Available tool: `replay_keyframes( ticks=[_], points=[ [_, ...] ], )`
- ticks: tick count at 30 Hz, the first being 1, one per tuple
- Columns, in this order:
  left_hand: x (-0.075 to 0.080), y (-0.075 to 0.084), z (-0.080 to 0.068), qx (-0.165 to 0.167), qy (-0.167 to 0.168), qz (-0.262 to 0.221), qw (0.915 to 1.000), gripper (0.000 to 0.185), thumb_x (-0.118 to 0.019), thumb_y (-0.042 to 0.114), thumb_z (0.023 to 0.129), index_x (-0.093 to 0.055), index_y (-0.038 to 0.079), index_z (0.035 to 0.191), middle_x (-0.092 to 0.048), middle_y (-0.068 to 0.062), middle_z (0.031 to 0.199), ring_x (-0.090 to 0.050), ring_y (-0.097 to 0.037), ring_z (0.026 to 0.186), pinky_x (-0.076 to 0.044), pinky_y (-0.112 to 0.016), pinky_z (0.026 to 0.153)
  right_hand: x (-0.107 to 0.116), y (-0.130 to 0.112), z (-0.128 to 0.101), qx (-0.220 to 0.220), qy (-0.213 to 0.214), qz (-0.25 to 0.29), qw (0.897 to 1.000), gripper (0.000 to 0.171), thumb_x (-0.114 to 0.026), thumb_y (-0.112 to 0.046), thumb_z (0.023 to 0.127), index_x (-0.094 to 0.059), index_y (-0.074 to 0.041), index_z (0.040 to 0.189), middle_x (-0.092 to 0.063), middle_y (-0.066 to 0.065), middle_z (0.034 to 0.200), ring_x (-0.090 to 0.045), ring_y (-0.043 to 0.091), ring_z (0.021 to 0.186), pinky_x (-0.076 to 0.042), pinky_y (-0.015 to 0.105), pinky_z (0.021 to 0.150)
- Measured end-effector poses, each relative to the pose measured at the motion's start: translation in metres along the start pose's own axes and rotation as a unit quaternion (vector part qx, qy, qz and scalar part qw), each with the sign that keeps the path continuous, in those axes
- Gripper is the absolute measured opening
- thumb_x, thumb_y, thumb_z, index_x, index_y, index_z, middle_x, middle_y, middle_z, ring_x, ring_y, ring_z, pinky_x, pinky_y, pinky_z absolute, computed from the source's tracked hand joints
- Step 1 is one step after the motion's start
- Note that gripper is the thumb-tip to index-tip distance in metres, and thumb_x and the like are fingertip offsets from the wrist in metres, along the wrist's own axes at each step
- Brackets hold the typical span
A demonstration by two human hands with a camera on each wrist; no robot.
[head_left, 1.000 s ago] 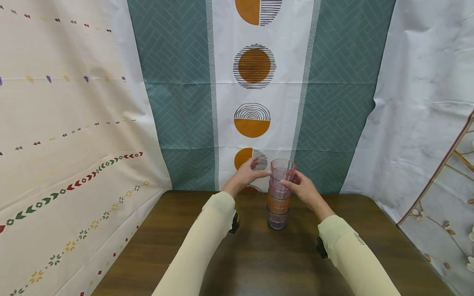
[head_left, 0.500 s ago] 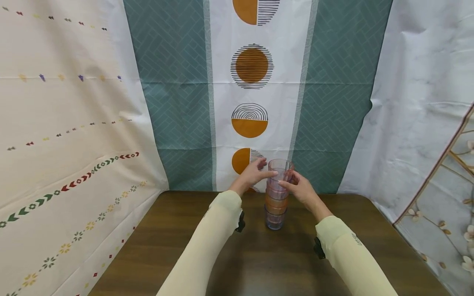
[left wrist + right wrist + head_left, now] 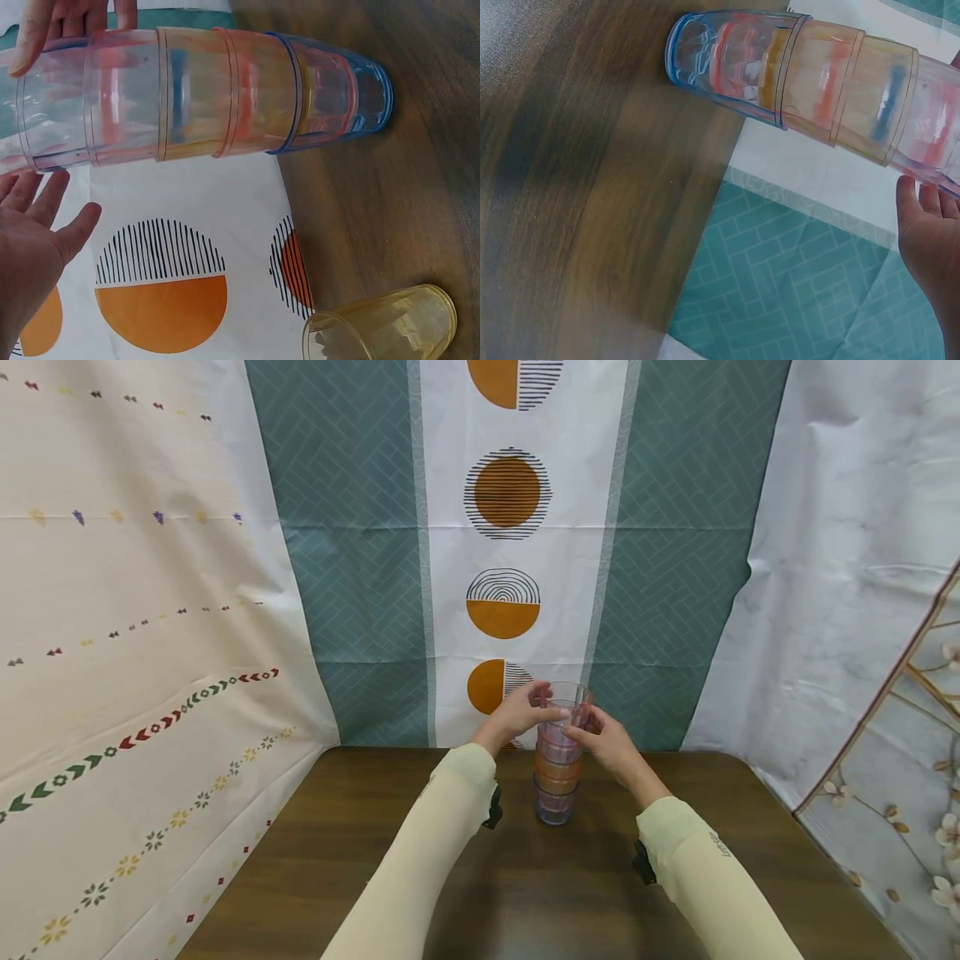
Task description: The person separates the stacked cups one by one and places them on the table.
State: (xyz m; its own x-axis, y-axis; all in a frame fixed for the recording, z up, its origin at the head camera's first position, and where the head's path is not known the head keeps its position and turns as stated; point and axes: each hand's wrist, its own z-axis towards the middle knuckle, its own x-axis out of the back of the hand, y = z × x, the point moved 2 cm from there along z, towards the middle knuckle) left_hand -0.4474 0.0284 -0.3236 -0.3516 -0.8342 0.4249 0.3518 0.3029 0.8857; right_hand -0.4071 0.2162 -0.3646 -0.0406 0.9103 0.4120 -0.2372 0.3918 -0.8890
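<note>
A tall stack of nested clear plastic cups (image 3: 557, 768) stands upright on the wooden table, blue at the base with orange, yellowish and pink cups above. My right hand (image 3: 611, 743) holds the upper part from the right, thumb in front and fingers behind. From the left, my left hand (image 3: 517, 712) is at the upper cups; in the left wrist view its fingertips meet the stack's side (image 3: 127, 97) while the thumb stays spread away. In the right wrist view the right hand (image 3: 930, 232) has its fingertips at a pinkish cup near the top.
A single yellow cup (image 3: 382, 330) stands on the table beside the stack in the left wrist view; the left forearm hides it in the head view. Behind the brown table (image 3: 360, 827) hangs a green and white patterned cloth (image 3: 345, 568), with further cloths at both sides.
My left hand has moved right, from a small gap beside the stack up to its upper cups. The right hand has stayed at the stack. The head view has shifted slightly.
</note>
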Motion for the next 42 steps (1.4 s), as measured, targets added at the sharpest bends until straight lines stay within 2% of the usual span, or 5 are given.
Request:
replay_keyframes(
  ticks=[5,14,24,32,42],
  points=[
    [-0.001,0.001,0.0,0.002,0.007,0.0,1.0,0.078,-0.078,0.032,0.086,-0.04,0.008,0.15,-0.051,-0.009,0.144,-0.047,-0.028,0.133,-0.041,-0.044,0.108,-0.002,0.0,0.002,-0.002,0.0,0.003,1.0,0.079,-0.066,-0.04,0.095,-0.03,-0.003,0.154,-0.039,0.023,0.152,-0.037,0.04,0.139,-0.033,0.055,0.11],
    [0.0,0.003,-0.002,0.015,0.026,-0.002,0.9995,0.076,-0.075,0.038,0.089,-0.04,0.007,0.149,-0.054,-0.01,0.142,-0.047,-0.027,0.133,-0.041,-0.044,0.108,-0.002,-0.033,-0.017,-0.014,-0.016,0.025,0.999,0.072,-0.064,-0.025,0.098,-0.027,0.003,0.153,-0.037,0.028,0.151,-0.036,0.043,0.139,-0.031,0.056,0.111],
    [0.001,0.009,-0.003,0.005,0.041,-0.011,0.9991,0.077,-0.075,0.037,0.088,-0.039,0.009,0.15,-0.05,-0.01,0.146,-0.047,-0.027,0.133,-0.042,-0.043,0.107,-0.005,-0.001,0.002,-0.002,-0.003,0.025,1.0,0.079,-0.068,-0.039,0.094,-0.029,-0.006,0.155,-0.041,0.021,0.152,-0.039,0.038,0.139,-0.033,0.054,0.111],
    [0.015,0.025,-0.002,-0.019,0.051,-0.018,0.9984,0.077,-0.075,0.041,0.088,-0.04,0.012,0.15,-0.052,-0.006,0.144,-0.049,-0.025,0.131,-0.044,-0.042,0.105,-0.004,0.001,0.002,-0.007,-0.004,0.029,1.0,0.09,-0.068,-0.041,0.094,-0.018,-0.003,0.158,-0.029,0.023,0.158,-0.03,0.04,0.144,-0.029,0.054,0.113],
    [0.033,0.04,-0.006,-0.047,0.06,-0.041,0.9963,0.078,-0.074,0.042,0.088,-0.038,0.013,0.151,-0.051,-0.003,0.143,-0.05,-0.02,0.129,-0.048,-0.037,0.101,-0.003,0.003,0.0,-0.003,0.003,0.066,0.998,0.088,-0.069,-0.032,0.095,-0.016,0.0,0.157,-0.026,0.022,0.159,-0.026,0.039,0.145,-0.027,0.053,0.115]
  ],
)
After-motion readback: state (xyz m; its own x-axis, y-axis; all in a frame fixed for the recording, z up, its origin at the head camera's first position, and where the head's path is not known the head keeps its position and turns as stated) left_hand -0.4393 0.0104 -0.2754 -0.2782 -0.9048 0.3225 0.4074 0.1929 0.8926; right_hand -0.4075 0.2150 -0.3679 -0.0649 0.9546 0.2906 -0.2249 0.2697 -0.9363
